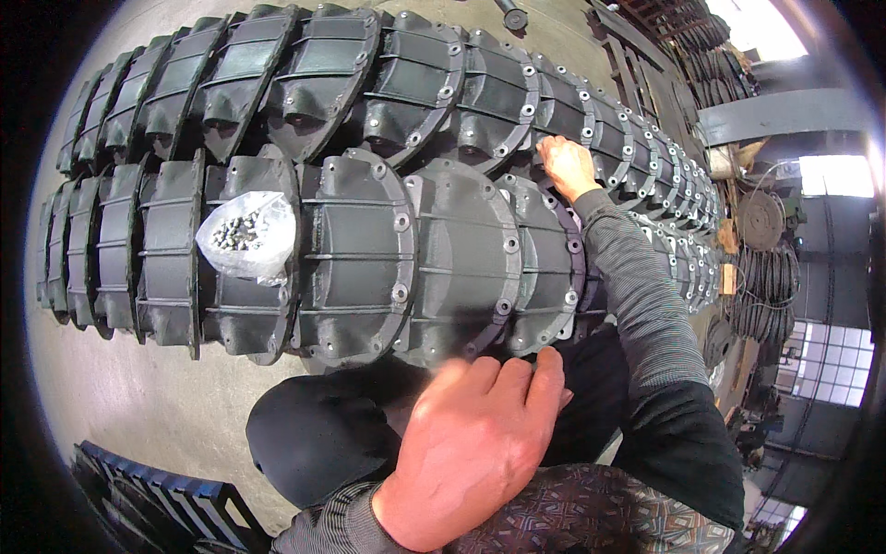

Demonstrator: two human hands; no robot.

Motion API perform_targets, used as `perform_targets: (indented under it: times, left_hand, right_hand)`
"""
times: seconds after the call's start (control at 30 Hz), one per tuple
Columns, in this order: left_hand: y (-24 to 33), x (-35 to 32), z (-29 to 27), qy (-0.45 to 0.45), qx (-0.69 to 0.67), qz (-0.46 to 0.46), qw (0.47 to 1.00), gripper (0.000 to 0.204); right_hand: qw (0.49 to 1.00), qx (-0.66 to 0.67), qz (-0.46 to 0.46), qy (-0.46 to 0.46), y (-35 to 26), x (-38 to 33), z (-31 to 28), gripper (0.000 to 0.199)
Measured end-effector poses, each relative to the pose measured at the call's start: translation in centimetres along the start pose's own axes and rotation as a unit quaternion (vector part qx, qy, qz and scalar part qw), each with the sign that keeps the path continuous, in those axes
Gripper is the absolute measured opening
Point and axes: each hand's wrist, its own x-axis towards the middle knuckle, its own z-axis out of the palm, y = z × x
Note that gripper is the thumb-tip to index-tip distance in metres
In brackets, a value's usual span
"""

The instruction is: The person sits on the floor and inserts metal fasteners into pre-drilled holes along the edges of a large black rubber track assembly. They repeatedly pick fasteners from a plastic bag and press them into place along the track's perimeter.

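Observation:
Two long rows of dark grey ribbed metal castings lie in front of me, with flanges pierced by bolt holes. My right hand (568,166) reaches across to a casting (560,98) in the far row. Its fingers are closed at the flange edge, and whatever they pinch is too small to make out. Close to my body, my left hand (480,443) hovers by the near row with curled fingers. Its fingertips are hidden, so I cannot see what they hold. A clear plastic bag (281,226) of small metal fasteners (242,233) rests open on a near-row casting (355,240).
A dark blue slatted pallet or rack (175,485) is at the lower left on the concrete floor (138,397). Coils of dark cable or hose (766,286) stand at the right, beside a round reel (761,220). My knee (314,434) is close to the near row.

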Motion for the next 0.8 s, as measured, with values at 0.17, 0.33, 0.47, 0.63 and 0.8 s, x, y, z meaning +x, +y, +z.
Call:
perform_targets:
  times: [0.17,0.33,0.47,0.63,0.8]
  left_hand:
    - [-0.2,-0.6,-0.3,0.003,0.006,0.008,1.0,0.036]
    - [-0.3,-1.2,0.1,0.015,0.038,0.013,0.999,0.029]
    - [-0.5,-1.2,0.6,0.04,0.057,0.036,0.997,0.023]
    - [0.4,-1.0,-0.1,0.138,0.052,0.036,0.988,0.019]
    - [3.0,3.3,-3.9,0.228,-0.004,0.052,0.972,0.019]
  right_hand:
    - [0.983,0.065,0.167,-0.03,-1.3,-0.1,-1.9,0.059]
    - [0.957,0.27,0.1,0.017,-10.8,1.2,-9.7,0.044]
    - [0.876,0.468,-0.117,0.03,-23.0,3.9,-15.2,0.028]
    - [0.83,0.474,-0.29,0.038,-35.6,7.9,-15.7,0.024]
    - [0.922,0.32,-0.188,-0.111,-42.7,9.5,-14.5,0.023]
